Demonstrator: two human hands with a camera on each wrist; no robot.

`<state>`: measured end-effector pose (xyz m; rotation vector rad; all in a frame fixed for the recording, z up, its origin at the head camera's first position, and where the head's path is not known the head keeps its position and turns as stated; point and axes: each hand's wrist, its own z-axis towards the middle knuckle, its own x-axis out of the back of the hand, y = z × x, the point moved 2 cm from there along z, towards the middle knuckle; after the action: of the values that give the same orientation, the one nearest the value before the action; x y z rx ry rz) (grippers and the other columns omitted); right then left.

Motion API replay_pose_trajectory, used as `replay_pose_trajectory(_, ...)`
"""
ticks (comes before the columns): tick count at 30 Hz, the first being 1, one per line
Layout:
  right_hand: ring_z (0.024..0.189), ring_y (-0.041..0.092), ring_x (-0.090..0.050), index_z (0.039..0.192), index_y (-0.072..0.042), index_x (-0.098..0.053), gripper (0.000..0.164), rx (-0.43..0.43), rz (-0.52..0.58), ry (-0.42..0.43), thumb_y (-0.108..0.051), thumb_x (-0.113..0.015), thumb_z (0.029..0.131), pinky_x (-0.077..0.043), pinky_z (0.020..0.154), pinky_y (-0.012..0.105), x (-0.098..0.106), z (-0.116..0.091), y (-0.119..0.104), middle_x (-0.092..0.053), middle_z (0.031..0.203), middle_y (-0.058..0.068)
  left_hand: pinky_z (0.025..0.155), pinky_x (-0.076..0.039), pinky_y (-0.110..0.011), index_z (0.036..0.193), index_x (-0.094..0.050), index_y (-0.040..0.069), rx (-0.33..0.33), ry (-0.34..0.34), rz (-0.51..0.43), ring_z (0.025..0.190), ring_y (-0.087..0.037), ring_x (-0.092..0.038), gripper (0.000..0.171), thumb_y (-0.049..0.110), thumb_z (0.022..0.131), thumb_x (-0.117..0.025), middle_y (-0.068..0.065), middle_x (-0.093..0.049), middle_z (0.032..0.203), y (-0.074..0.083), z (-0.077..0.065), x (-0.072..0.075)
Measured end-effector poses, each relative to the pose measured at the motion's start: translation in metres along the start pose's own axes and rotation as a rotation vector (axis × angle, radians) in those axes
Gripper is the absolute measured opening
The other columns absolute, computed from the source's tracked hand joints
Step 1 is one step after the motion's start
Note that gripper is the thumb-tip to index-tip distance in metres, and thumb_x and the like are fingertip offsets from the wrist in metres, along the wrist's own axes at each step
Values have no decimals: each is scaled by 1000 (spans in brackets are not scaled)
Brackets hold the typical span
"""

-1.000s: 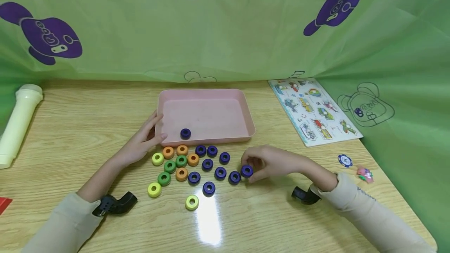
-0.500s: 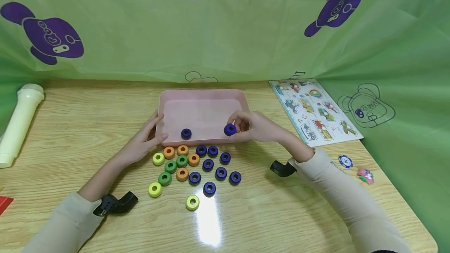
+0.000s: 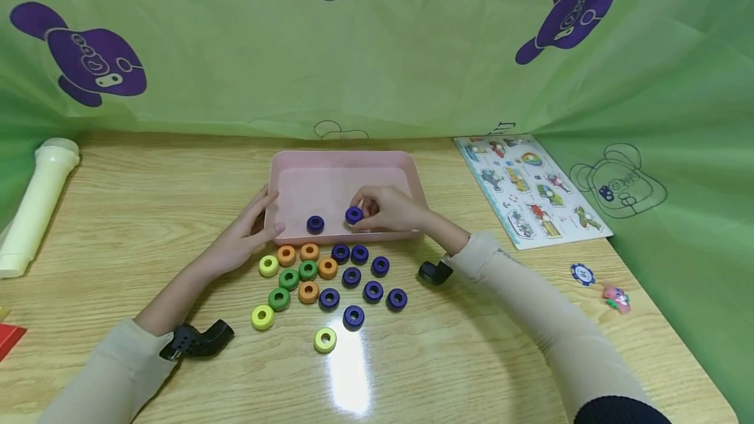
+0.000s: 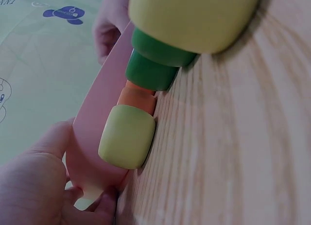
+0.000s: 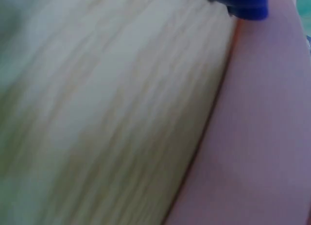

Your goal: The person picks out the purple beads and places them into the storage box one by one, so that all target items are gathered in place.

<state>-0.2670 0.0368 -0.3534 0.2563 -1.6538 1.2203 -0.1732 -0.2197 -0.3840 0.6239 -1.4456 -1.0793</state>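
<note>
A shallow pink tray (image 3: 389,178) stands on the wooden table, its left end held by my left hand (image 3: 241,234). In the left wrist view the thumb and fingers close round the tray's corner (image 4: 90,174). Over the tray's front part, my right hand (image 3: 391,208) pinches a dark blue ring (image 3: 354,221) between thumb and fingers. One more dark blue ring (image 3: 315,230) lies in the tray, just left of the held one. Several loose rings lie in front of the tray: blue (image 3: 373,298), orange (image 3: 308,298), green (image 3: 279,305) and yellow (image 3: 262,324).
A picture board (image 3: 533,188) lies at the back right. Near the right table edge are a blue-and-white chip (image 3: 582,274) and a small pink figure (image 3: 616,298). A pale yellow tube (image 3: 38,208) lies far left, and a red object (image 3: 10,340) shows at the left edge.
My right hand has carried the blue ring from the table's right side up and leftward over the tray. The left hand stays at the tray's left end.
</note>
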Motion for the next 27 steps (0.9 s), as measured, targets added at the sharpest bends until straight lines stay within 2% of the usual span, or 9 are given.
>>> replay_pose_trajectory(5,64,7,-49,93,-16,-54,23,3,-14,-76,-23,-65,74,-42,57,21,-9,4,-3,-54,71,-4,96,-7,-48,135,-15,7,-8,-8,-7,124,-25,2,61,21,86,-48,-12,5,139,14,-3,0)
replay_pose_trajectory(9,66,7,-49,93,-18,-54,23,-11,-6,-94,-23,-65,74,-42,58,20,-12,8,-3,-54,72,-5,96,-6,-49,134,-15,0,0,-7,-13,124,-29,2,59,16,87,-47,-17,5,138,31,-6,-1)
replay_pose_trajectory(13,65,6,-49,93,-18,-54,23,-3,1,-103,-22,-65,73,-42,59,19,-14,12,-3,-54,71,-5,96,-7,-48,133,-16,-1,11,-5,-14,124,-29,2,57,15,87,-47,-18,4,138,37,-8,-1)
replay_pose_trajectory(18,66,4,-50,96,-15,-55,24,17,-10,-127,-19,-64,75,-42,63,17,-15,13,-7,-54,72,-5,97,-7,-47,133,-16,0,2,-5,-25,124,-28,2,58,16,87,-47,-16,4,138,31,-6,-2)
replay_pose_trajectory(23,70,3,-51,102,-10,-54,28,41,-27,-135,-17,-62,76,-43,65,16,-12,11,-7,-55,74,-6,96,-8,-48,135,-15,8,0,-8,-4,124,-24,2,61,23,86,-48,-10,5,139,12,-2,0)
replay_pose_trajectory(27,69,3,-52,106,-7,-53,34,38,-44,-94,-19,-63,75,-43,65,17,-2,2,-7,-56,74,-7,96,-10,-47,136,-14,14,13,0,24,125,-21,2,63,31,85,-48,-5,5,140,1,0,-1)
